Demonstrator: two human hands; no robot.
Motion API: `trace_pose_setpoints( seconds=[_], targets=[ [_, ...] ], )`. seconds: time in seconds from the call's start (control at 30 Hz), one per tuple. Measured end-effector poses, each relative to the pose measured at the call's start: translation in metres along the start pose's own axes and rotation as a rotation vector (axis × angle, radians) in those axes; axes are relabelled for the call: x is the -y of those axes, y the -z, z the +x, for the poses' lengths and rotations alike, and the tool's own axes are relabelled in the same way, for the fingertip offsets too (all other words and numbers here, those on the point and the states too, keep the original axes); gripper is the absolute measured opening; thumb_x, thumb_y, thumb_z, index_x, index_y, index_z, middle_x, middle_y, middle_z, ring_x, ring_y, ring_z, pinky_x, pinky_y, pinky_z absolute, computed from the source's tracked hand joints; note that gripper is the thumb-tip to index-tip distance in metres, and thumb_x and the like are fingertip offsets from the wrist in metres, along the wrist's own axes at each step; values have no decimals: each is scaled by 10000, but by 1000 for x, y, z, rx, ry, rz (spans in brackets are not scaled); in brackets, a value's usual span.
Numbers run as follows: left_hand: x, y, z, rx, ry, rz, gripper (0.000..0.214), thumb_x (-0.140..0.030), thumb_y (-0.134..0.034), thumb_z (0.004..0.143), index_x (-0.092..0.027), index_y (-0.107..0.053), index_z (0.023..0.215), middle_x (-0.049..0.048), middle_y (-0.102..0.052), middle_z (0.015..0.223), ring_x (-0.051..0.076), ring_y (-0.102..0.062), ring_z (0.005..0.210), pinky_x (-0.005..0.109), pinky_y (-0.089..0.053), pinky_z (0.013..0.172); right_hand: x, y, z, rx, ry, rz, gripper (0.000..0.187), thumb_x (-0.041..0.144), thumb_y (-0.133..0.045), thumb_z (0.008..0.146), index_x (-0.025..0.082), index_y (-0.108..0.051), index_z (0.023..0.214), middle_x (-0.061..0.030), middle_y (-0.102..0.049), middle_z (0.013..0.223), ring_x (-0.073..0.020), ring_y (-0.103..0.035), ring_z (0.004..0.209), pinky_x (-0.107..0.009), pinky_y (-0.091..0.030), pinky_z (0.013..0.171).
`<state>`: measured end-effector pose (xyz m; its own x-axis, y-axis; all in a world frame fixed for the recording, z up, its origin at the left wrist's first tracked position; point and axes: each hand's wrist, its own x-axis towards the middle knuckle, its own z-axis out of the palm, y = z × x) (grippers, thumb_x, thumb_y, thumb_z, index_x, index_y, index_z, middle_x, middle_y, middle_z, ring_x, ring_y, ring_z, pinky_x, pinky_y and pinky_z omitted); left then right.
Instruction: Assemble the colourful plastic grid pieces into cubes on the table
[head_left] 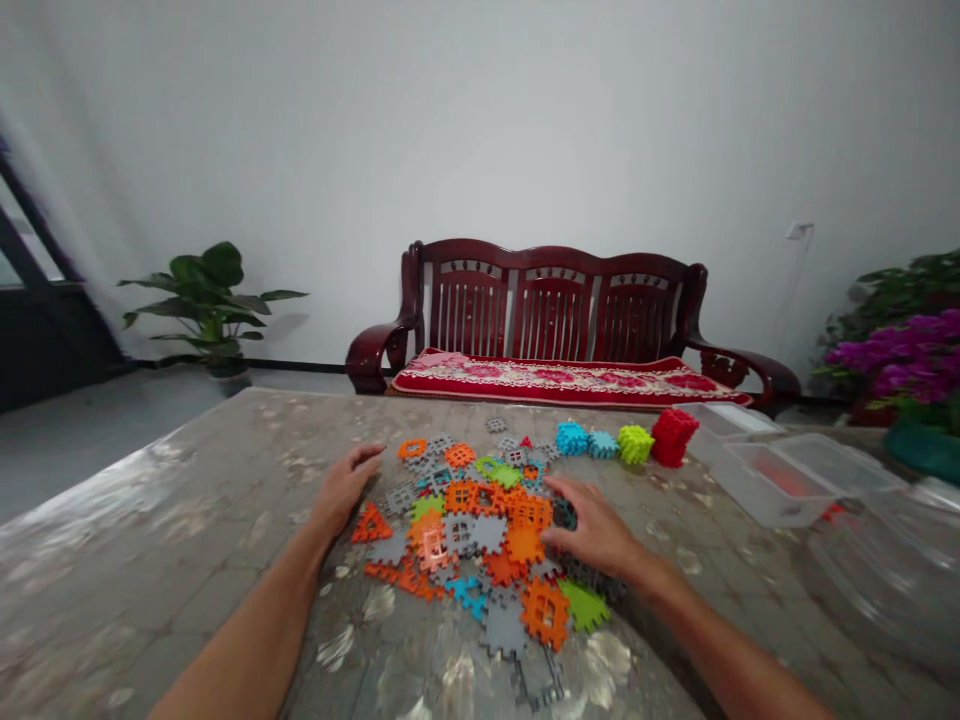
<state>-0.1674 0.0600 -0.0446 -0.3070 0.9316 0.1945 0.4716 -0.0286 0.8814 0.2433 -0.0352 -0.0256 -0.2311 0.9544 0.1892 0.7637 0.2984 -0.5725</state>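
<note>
Interlocking plastic building tiles in orange, grey, green and blue lie in a loose pile (pixel 487 535) in the middle of the table. My left hand (pixel 346 490) rests at the pile's left edge, fingers stretched toward it, near an orange triangular tile (pixel 371 523). On the other side, my right hand (pixel 596 525) reaches over the right edge of the pile. Its thumb and fingers are apart, with a dark tile (pixel 565 515) lying in the gap between them. Nearest to its thumb is an orange tile (pixel 524 546).
Stacks of blue tiles (pixel 571 438), light green tiles (pixel 635 445) and red tiles (pixel 673 437) stand behind on the right. Clear plastic containers (pixel 776 490) sit at the table's right. Beyond the patterned table (pixel 187 560) is a wooden bench (pixel 555 300).
</note>
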Motion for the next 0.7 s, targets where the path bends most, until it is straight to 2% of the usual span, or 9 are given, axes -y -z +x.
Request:
trace_pose_setpoints(
  seconds=[0.07,0.1,0.17,0.23,0.33,0.4,0.47,0.57,0.7],
  targets=[
    [-17,2,-8,54,1,-141,513,-529,-638,696,-186,-738,1064,73,-779,1057,254,-699,994,344,-555,866,22,-10,-4,134,14,-21,943,467,-799,646,233,-468,1497,-122,-435,1568,-342,-381,1439,-521,-285,1191],
    [-28,2,-14,106,-39,-134,519,-525,-666,682,-187,-738,1069,81,-769,1114,266,-683,1052,362,-537,929,31,-13,-5,186,5,-38,1024,494,-820,616,241,-424,1526,-121,-366,1610,-352,-319,1475,-529,-252,1205],
    [-49,0,-29,294,-186,-11,490,-494,-676,712,-202,-736,1101,83,-741,1206,283,-637,1168,401,-462,1061,43,-17,-5,244,-25,-76,1131,540,-846,573,255,-365,1556,-124,-261,1655,-367,-227,1513,-538,-211,1217],
    [-67,-6,-48,527,-321,122,514,-455,-681,742,-232,-709,1205,81,-689,1315,282,-591,1252,406,-414,1117,50,-20,-3,243,-54,-108,1126,562,-846,578,266,-368,1554,-127,-249,1658,-370,-214,1517,-535,-205,1216],
    [-80,-22,-79,669,-538,355,842,-437,-813,613,-295,-571,1407,95,-546,1486,334,-460,1386,475,-344,1168,55,-24,0,163,-53,-133,960,568,-803,657,283,-452,1504,-118,-372,1602,-353,-315,1475,-511,-253,1197],
    [-80,-32,-94,688,-575,495,928,-406,-841,568,-297,-538,1439,130,-479,1530,388,-403,1419,523,-340,1158,56,-26,1,84,-46,-137,864,556,-784,692,279,-504,1461,-114,-455,1537,-337,-397,1419,-487,-301,1173],
    [-78,-40,-103,649,-585,571,843,-353,-792,635,-283,-539,1436,145,-475,1522,386,-421,1402,522,-353,1145,56,-27,2,14,-47,-116,797,516,-787,699,263,-549,1416,-113,-510,1464,-317,-467,1351,-451,-352,1143],
    [-74,-46,-105,542,-602,587,643,-207,-659,730,-279,-586,1365,107,-581,1407,316,-506,1312,452,-390,1112,54,-31,4,-57,-62,-39,670,408,-783,706,230,-612,1330,-112,-558,1361,-283,-544,1247,-404,-416,1091],
    [-69,-46,-94,425,-512,531,467,-63,-533,729,-229,-683,1139,80,-695,1183,249,-592,1162,368,-431,1039,47,-36,7,-141,-81,44,564,289,-746,700,218,-640,1249,-96,-618,1225,-272,-583,1173,-416,-444,1062]
  ],
)
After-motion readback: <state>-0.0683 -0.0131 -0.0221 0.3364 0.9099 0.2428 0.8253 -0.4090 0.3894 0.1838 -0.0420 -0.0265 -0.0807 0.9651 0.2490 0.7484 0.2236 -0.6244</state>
